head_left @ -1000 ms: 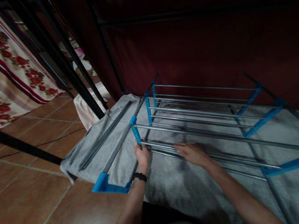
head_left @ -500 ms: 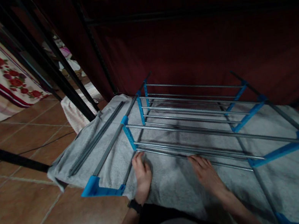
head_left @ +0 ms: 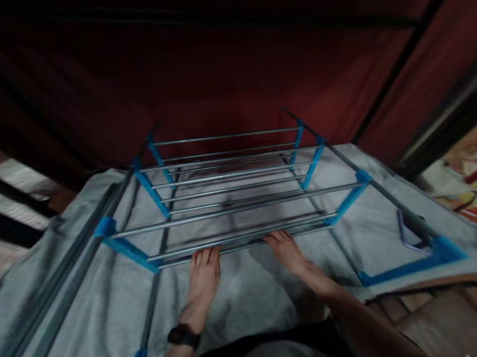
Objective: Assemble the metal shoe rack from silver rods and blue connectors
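- Head view: I see the metal-rod shelf rack with blue plastic connectors [head_left: 238,203] lying on a grey cloth sheet [head_left: 248,287], in front of a dark red fabric wall [head_left: 212,78].
- My left hand [head_left: 203,280] lies flat, fingers extended and close together, fingertips at the rack's nearest silver rods [head_left: 240,238].
- My right hand [head_left: 288,253] lies likewise, fingers straight, at the same rods; the picture is blurred, so I cannot tell whether either actually touches.
- A black wristband [head_left: 182,337] sits on the left wrist.
- Right of the rack, near its blue corner, lies a small purple-edged object [head_left: 408,230].
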A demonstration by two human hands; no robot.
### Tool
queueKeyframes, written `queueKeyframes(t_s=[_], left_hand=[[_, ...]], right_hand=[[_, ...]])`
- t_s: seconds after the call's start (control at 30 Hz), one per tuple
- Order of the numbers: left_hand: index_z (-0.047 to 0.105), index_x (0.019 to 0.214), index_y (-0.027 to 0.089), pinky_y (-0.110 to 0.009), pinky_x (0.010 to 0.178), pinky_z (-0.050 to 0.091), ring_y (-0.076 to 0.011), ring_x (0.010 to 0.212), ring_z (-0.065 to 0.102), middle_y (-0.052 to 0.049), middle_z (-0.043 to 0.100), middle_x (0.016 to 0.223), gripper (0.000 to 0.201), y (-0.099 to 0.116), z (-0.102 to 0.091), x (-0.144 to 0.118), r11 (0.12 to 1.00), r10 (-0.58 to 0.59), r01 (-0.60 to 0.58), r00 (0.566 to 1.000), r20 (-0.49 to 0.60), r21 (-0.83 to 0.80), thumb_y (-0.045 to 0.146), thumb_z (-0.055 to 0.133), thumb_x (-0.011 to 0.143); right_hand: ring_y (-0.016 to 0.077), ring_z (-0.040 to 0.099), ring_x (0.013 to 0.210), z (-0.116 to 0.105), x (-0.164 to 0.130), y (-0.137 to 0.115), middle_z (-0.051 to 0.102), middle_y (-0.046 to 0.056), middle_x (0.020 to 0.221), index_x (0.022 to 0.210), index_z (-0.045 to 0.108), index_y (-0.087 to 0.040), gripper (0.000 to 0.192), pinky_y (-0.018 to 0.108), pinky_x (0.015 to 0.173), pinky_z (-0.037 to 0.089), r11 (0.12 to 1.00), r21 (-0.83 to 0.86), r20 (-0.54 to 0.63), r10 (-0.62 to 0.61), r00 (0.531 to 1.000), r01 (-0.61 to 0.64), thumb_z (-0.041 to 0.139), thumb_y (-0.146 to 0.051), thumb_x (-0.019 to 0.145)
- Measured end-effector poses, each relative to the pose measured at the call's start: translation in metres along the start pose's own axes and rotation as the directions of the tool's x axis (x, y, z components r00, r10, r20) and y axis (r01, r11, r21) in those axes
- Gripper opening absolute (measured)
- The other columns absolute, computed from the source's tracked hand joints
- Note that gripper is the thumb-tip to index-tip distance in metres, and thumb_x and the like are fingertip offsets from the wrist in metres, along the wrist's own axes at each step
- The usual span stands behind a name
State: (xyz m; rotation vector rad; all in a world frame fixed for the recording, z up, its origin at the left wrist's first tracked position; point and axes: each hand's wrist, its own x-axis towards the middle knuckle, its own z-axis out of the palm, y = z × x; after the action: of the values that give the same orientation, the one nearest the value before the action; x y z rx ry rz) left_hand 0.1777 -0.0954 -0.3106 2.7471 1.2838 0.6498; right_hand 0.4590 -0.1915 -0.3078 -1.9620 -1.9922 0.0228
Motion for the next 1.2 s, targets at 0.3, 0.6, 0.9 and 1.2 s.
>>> queueKeyframes(t_s=[0.3, 0.6, 0.9, 1.2], left_hand=[[0.067, 0.135, 0.023, -0.045, 0.103, 0.052, -0.0281, 0.116, 0.068, -0.011, 0.074, 0.124, 0.041, 0.036, 0.023, 0.041, 0.994, 0.11, -0.105, 0.981, 0.159, -0.041, 0.019, 0.044, 0.1], [0.072, 0.125, 0.024, -0.046, 0.096, 0.056, -0.0293, 0.109, 0.072, -0.01, 0.077, 0.12, 0.042, 0.028, 0.029, 0.045, 0.989, 0.143, -0.137, 0.977, 0.161, -0.049, 0.016, 0.042, 0.097], [0.073, 0.123, 0.022, -0.046, 0.094, 0.056, -0.03, 0.104, 0.072, -0.012, 0.077, 0.119, 0.041, 0.027, 0.031, 0.043, 0.989, 0.128, -0.117, 0.983, 0.132, -0.089, 0.022, 0.041, 0.098], [0.074, 0.122, 0.022, -0.045, 0.092, 0.056, -0.0298, 0.103, 0.073, -0.011, 0.078, 0.116, 0.041, 0.025, 0.033, 0.043, 0.986, 0.144, -0.134, 0.983, 0.111, -0.096, 0.025, 0.04, 0.1]], right_hand=[[0.0226, 0.059, 0.127, -0.014, 0.015, -0.002, 0.07, 0.005, 0.132, 0.132, 0.069, -0.025, 0.043, 0.04, 0.116, 0.041, 0.999, 0.035, 0.045, 0.024, 0.999, -0.026, 0.05, -0.008, 0.097], [0.0221, 0.06, 0.126, -0.02, -0.015, 0.002, 0.066, 0.005, 0.134, 0.131, 0.068, -0.033, 0.048, 0.035, 0.113, 0.046, 0.988, 0.102, -0.109, 0.128, 0.986, -0.117, 0.041, -0.01, 0.099], [0.0288, 0.056, 0.116, -0.027, -0.081, 0.106, 0.062, 0.015, 0.115, 0.122, 0.06, -0.015, 0.039, 0.049, 0.106, 0.047, 0.731, 0.433, -0.458, 0.683, 0.57, -0.527, 0.04, -0.018, 0.088], [0.0263, 0.058, 0.098, -0.022, -0.067, 0.136, 0.065, 0.013, 0.103, 0.116, 0.065, -0.011, 0.052, 0.044, 0.095, 0.05, 0.704, 0.475, -0.395, 0.707, 0.586, -0.528, 0.039, -0.014, 0.071]])
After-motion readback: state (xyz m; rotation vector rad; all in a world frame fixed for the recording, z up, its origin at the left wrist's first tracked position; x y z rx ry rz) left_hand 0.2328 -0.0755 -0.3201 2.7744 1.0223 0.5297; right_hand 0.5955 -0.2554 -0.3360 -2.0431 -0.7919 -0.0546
